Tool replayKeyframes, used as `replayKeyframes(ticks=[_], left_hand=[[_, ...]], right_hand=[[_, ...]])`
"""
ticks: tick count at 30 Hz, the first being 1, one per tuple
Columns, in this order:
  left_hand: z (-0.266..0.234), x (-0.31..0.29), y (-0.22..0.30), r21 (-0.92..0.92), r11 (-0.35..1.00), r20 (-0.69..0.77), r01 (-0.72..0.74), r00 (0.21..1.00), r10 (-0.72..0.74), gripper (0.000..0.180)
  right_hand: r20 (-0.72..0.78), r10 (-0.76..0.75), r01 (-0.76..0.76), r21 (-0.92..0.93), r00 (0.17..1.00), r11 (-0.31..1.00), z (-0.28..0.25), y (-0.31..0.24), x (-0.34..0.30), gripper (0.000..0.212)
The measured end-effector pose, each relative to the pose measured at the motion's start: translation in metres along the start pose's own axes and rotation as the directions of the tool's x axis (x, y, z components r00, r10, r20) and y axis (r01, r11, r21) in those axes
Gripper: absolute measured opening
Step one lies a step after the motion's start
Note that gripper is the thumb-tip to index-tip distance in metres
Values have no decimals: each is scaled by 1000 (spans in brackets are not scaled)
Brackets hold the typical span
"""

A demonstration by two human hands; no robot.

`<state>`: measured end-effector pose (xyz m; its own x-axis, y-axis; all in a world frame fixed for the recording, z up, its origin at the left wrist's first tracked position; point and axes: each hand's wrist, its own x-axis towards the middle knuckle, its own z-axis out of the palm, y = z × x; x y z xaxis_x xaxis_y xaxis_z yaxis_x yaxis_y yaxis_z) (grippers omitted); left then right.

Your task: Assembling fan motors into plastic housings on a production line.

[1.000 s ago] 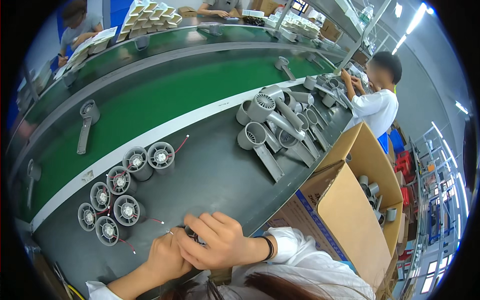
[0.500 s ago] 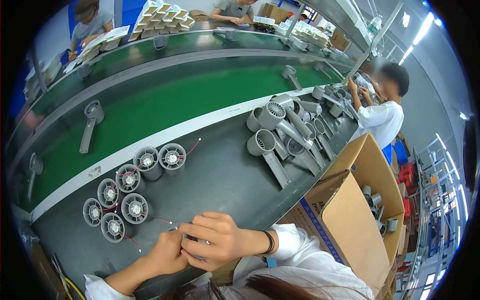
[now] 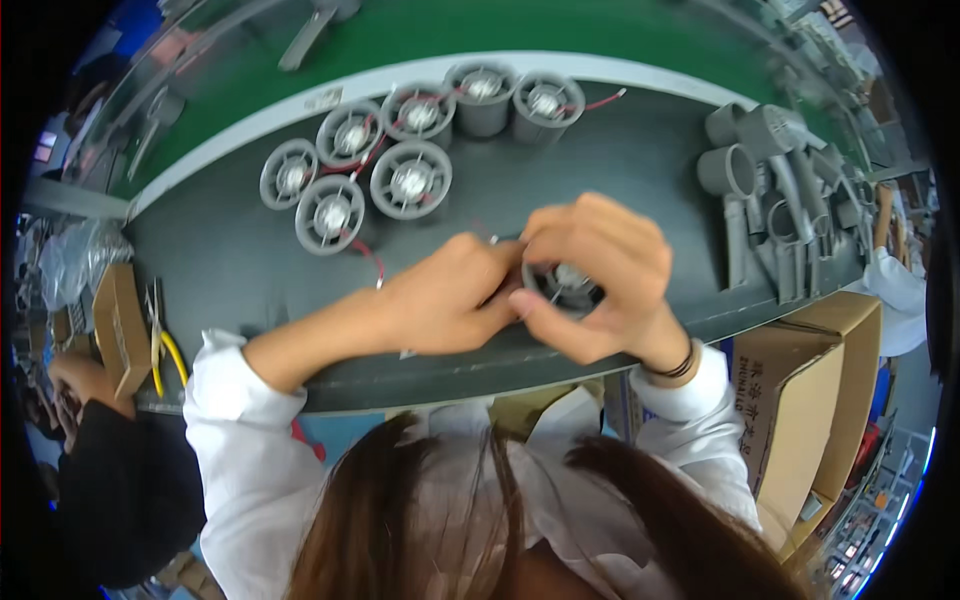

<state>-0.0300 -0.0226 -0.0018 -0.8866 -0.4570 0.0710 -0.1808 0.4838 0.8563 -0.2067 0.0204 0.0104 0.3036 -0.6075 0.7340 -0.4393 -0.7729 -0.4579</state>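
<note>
My right hand (image 3: 610, 275) curls around a round grey fan housing (image 3: 568, 292), its spoked inside facing up, low over the near edge of the table. My left hand (image 3: 440, 295) is closed against the housing's left side, fingertips partly hidden. A wire end with a pale connector (image 3: 493, 240) shows just beyond the hands. Ahead and to the left stand several similar grey fan housings (image 3: 412, 180), open ends up, with white centres and red wires. One loose wire (image 3: 372, 262) trails toward my left forearm.
Grey handled dryer shells (image 3: 780, 190) are piled at the right. An open cardboard box (image 3: 800, 400) stands below them. At the left lie yellow-handled pliers (image 3: 165, 350) beside a small carton (image 3: 122, 330). A green conveyor (image 3: 500, 28) runs behind; another person's dark sleeve (image 3: 120, 490) is at lower left.
The view has swung downward and to the right-hand side's pile now sits farther right. My hands have parted slightly, showing the inside of the fan housing, which stays in hand.
</note>
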Motion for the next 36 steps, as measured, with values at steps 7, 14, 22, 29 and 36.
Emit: replayKeyframes(ticks=[7, 14, 22, 29, 36], left_hand=[[-8, 0, -1, -31, 993, 55, 115, 992, -113, 16], [-11, -3, 6, -178, 963, 176, 201, 970, -170, 17], [-11, -4, 4, -113, 985, 191, 132, 976, -109, 16], [-2, -5, -8, -59, 998, 130, -22, 991, 30, 16], [-3, -5, -4, 155, 984, 101, -90, 992, 75, 19]], right_hand=[[359, 65, -164, 255, 931, 953, -17, 20, 3, 60], [361, 398, -519, 355, 843, 778, -6, 20, -7, 59], [138, -22, -22, 310, 990, 951, -1, 22, -11, 40], [89, -113, 62, 442, 990, 895, 5, 29, -17, 38], [240, -39, -64, 408, 970, 911, -7, 23, -3, 44]])
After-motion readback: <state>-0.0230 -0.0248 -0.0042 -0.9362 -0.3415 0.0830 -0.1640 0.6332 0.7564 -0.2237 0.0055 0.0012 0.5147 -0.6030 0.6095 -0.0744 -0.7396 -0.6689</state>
